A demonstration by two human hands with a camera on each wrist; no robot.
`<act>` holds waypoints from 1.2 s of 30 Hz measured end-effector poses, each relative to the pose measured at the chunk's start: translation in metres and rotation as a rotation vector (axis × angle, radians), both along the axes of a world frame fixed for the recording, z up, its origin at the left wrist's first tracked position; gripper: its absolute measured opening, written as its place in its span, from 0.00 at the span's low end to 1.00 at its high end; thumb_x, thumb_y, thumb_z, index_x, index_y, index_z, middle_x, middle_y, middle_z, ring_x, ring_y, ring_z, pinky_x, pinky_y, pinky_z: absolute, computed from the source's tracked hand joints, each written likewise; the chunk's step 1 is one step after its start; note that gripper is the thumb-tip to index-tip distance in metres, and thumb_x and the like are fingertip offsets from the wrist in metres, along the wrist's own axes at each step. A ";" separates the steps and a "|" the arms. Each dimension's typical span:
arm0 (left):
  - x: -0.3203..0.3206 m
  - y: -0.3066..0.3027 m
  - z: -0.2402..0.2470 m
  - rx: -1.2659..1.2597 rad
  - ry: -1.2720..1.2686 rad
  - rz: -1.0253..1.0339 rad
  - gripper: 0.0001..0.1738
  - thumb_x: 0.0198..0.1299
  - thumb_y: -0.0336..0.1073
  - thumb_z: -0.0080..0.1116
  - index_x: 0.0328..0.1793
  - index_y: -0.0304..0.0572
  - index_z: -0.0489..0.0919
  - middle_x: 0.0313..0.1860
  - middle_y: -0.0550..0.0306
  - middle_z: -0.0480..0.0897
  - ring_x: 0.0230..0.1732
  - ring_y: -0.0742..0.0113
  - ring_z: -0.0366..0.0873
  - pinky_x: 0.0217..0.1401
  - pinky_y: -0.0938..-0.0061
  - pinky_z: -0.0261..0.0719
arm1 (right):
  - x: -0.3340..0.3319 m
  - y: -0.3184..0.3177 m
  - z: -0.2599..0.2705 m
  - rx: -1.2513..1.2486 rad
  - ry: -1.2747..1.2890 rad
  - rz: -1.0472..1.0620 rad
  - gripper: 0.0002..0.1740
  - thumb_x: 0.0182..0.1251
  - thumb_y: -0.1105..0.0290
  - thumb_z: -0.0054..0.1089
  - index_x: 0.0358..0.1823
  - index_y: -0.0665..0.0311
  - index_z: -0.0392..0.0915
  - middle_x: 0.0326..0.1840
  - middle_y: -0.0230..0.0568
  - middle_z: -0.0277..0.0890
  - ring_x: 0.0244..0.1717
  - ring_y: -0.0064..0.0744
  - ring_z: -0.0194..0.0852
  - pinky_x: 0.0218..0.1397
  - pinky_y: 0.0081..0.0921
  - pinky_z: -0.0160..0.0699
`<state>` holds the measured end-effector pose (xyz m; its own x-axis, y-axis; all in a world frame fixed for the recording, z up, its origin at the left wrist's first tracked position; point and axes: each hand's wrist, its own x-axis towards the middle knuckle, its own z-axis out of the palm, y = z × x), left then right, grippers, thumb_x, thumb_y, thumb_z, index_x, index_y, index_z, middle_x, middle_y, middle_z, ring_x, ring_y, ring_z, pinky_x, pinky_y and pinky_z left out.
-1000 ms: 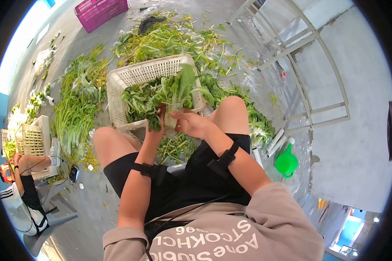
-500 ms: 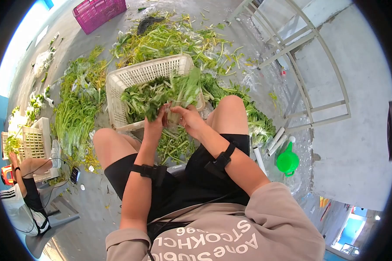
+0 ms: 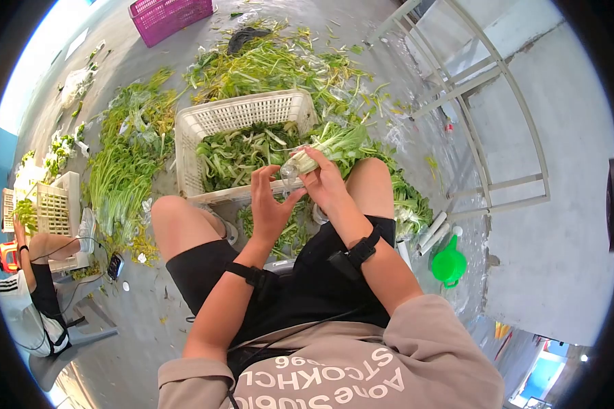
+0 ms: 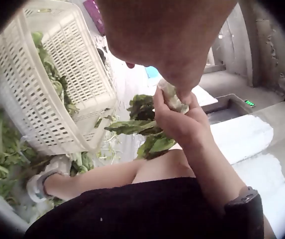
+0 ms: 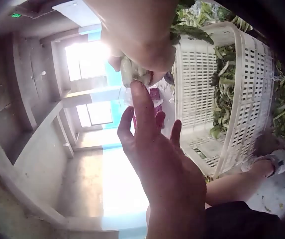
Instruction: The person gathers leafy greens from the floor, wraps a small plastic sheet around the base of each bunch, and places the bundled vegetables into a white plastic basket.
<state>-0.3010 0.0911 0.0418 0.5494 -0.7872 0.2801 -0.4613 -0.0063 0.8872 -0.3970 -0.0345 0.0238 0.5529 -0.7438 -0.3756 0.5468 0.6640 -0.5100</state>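
A leafy green with thick pale stalks (image 3: 331, 146) lies tilted over the near right corner of a white crate (image 3: 187, 160), its leaves pointing away to the right. My right hand (image 3: 325, 183) grips it near the stalk base, as the left wrist view also shows around the pale stalks (image 4: 171, 97). Thin clear plastic (image 3: 290, 176) hangs about the cut end. Beside that end is my left hand (image 3: 271, 204), its fingers spread and fairly straight. In the right wrist view, the left index fingertip (image 5: 139, 89) comes right up to the stalks. More dark greens (image 3: 245, 153) fill the crate's bottom.
Piles of loose greens (image 3: 133, 136) cover the floor left of and beyond the crate. A purple crate (image 3: 170, 19) stands farther back, a metal frame (image 3: 501, 136) at right. A green dipper (image 3: 449, 264) lies near my right knee; another person (image 3: 31, 300) sits at left.
The leafy green has swung from over the crate toward the right, now in my right hand. My left hand has drawn apart from its stalks, fingers spreading. Clear plastic shows at the base.
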 end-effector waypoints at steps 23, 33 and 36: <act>0.026 -0.013 -0.018 -0.110 0.509 0.059 0.05 0.68 0.28 0.61 0.44 0.34 0.78 0.32 0.62 0.80 0.33 0.77 0.75 0.38 0.81 0.73 | 0.010 0.015 0.019 0.097 0.117 0.286 0.13 0.70 0.66 0.61 0.51 0.62 0.74 0.45 0.36 0.80 0.46 0.33 0.81 0.56 0.38 0.80; 0.026 -0.010 -0.031 -0.012 0.489 0.044 0.06 0.66 0.29 0.63 0.44 0.35 0.79 0.35 0.62 0.82 0.35 0.78 0.75 0.38 0.81 0.72 | 0.009 0.019 0.017 0.082 0.093 0.352 0.12 0.69 0.70 0.56 0.52 0.65 0.74 0.49 0.37 0.79 0.50 0.33 0.80 0.57 0.34 0.76; 0.025 -0.013 -0.033 -0.074 0.477 -0.001 0.05 0.64 0.26 0.65 0.43 0.37 0.80 0.36 0.63 0.80 0.38 0.79 0.74 0.41 0.81 0.73 | 0.007 0.017 0.019 0.091 0.015 0.366 0.14 0.66 0.72 0.55 0.52 0.67 0.75 0.49 0.38 0.80 0.50 0.33 0.80 0.58 0.32 0.75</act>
